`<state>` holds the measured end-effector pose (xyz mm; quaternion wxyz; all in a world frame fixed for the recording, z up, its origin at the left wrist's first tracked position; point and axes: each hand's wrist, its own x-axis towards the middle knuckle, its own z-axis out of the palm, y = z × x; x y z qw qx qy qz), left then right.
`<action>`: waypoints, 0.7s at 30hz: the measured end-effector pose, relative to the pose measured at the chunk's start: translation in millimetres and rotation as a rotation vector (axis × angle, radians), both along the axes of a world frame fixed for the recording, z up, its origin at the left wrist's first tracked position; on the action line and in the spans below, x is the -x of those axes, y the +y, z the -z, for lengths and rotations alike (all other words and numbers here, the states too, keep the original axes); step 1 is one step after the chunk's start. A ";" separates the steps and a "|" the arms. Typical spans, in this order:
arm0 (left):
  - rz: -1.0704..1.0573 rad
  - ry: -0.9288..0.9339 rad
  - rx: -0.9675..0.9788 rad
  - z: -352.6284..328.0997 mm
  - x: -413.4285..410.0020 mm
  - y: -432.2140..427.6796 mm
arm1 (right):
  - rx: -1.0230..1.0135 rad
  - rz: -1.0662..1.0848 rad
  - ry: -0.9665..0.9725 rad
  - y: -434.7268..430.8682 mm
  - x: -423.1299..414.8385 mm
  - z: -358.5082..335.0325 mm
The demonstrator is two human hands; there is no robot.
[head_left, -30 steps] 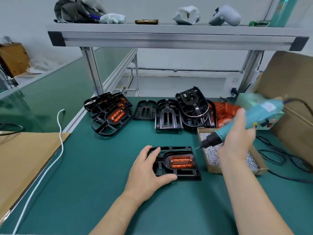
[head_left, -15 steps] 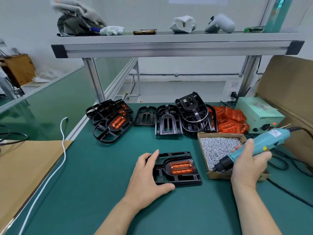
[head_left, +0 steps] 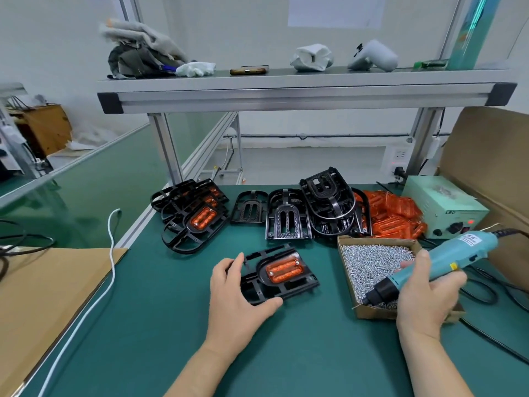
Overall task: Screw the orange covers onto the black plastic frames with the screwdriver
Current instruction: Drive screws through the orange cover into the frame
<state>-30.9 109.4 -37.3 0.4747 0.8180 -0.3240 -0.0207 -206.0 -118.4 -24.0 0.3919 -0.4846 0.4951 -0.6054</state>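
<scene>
A black plastic frame [head_left: 297,286] with an orange cover [head_left: 284,271] seated in it lies on the green mat in front of me, its far end tilted up a little. My left hand [head_left: 239,299] grips the frame's left end, thumb under the near edge. My right hand [head_left: 428,296] holds the teal electric screwdriver [head_left: 446,260], whose black tip dips into the cardboard box of screws [head_left: 372,262]. Bare black frames [head_left: 287,219] stand at the back, loose orange covers [head_left: 395,216] lie to their right, and frames with covers fitted [head_left: 194,216] are stacked back left.
A pale green power unit [head_left: 442,209] sits back right with black cables [head_left: 486,290] trailing over the mat. A white cord [head_left: 111,253] and brown cardboard [head_left: 37,285] lie at the left. An aluminium shelf [head_left: 286,93] spans overhead; a large carton [head_left: 492,156] stands right.
My right hand has brought the screwdriver down from mid-air so its tip is in the screw box. My left hand has turned and lifted the frame slightly.
</scene>
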 end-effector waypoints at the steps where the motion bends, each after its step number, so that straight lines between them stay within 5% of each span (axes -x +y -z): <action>1: -0.038 -0.028 0.002 -0.7 -6.8 -2.3 | 0.001 0.007 0.010 0.0 0.0 0.1; 14: -0.498 -0.286 -0.136 -30.1 -117.8 -17.7 | -0.024 -0.122 0.167 -0.5 -4.4 -3.7; 21: -0.539 -0.304 -0.294 -10.8 -139.9 -15.3 | -0.007 -0.110 0.154 -0.2 -3.6 -2.7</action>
